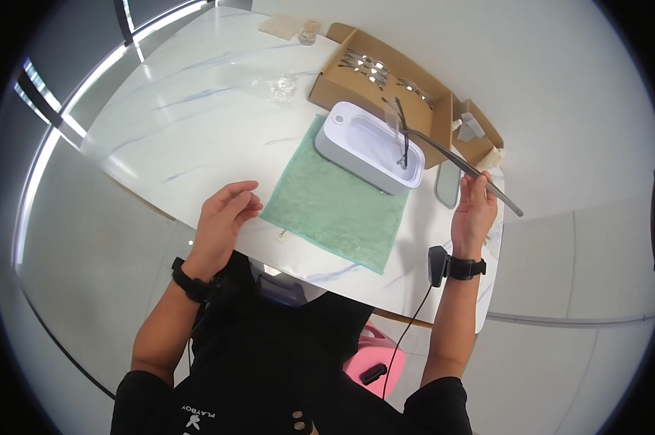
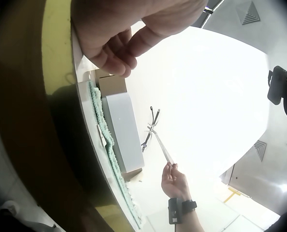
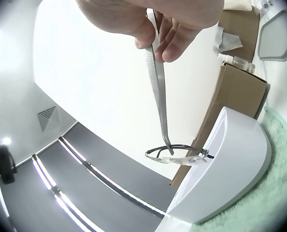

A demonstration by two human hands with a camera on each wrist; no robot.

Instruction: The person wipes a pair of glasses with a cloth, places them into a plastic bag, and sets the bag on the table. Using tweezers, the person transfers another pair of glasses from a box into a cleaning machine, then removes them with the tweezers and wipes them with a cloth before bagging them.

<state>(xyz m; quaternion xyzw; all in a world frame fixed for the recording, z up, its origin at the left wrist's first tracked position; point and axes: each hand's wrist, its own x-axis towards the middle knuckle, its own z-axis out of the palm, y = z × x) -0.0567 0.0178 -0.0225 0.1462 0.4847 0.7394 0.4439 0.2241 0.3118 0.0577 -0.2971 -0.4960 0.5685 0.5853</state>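
My right hand (image 1: 474,217) grips long metal tweezers (image 3: 158,92) between thumb and fingers. Their bent tip holds a pair of eyeglasses (image 3: 182,159) with dark temples and clear lenses. In the head view the eyeglasses overlap the right end of a white, open-topped oblong cleaner tub (image 1: 356,163); in the right wrist view they hang at its rim. The tub stands on a green towel (image 1: 335,214). My left hand (image 1: 224,225) hovers near the towel's left corner, fingers loosely bent, holding nothing.
Behind the tub stands a cardboard box (image 1: 335,88) holding several pairs of eyeglasses. A smaller box (image 1: 496,134) with a cloth and bottle adjoins it. A grey-rimmed lid (image 1: 448,185) lies right of the tub. A glass jar (image 1: 309,33) and crumpled clear plastic (image 1: 280,87) are farther left.
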